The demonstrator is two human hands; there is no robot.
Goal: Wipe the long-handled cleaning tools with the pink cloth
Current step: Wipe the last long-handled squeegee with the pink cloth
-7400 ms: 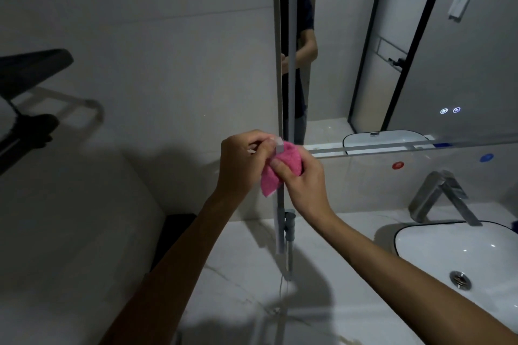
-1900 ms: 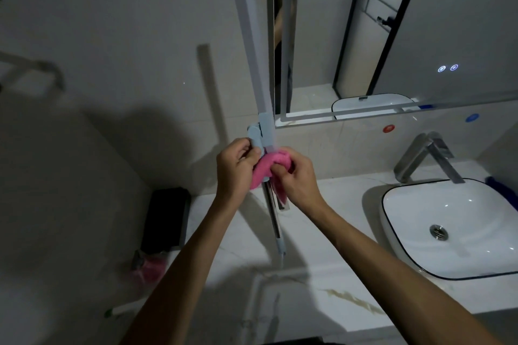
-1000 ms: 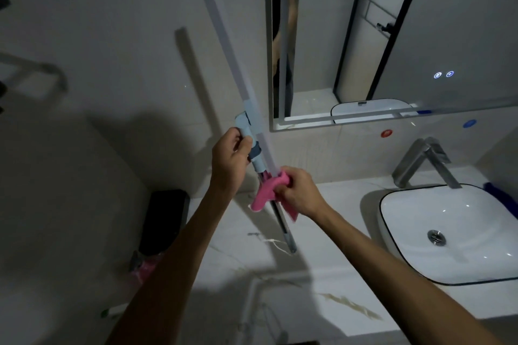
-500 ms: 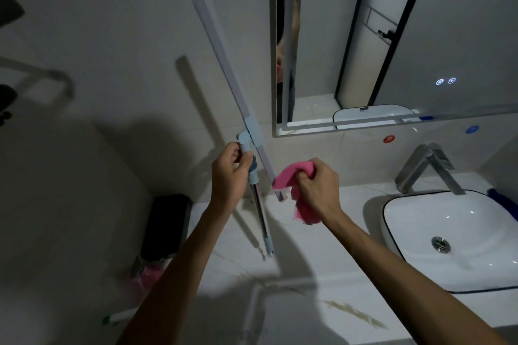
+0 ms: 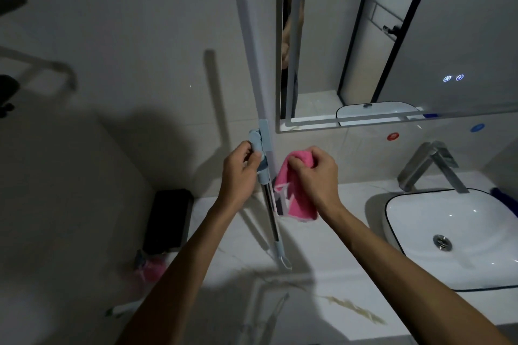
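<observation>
Swung upright since a moment ago, the squeegee (image 5: 253,70) is gripped at its joint by left hand (image 5: 239,173) fingers; right hand (image 5: 316,176) fingers clutch the pink cloth (image 5: 294,193) just beside its blade.

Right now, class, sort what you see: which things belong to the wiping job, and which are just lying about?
Job:
pink cloth, gripped by right hand
squeegee, held upright by left hand

Lying about:
basin
faucet
mirror
black box
</observation>
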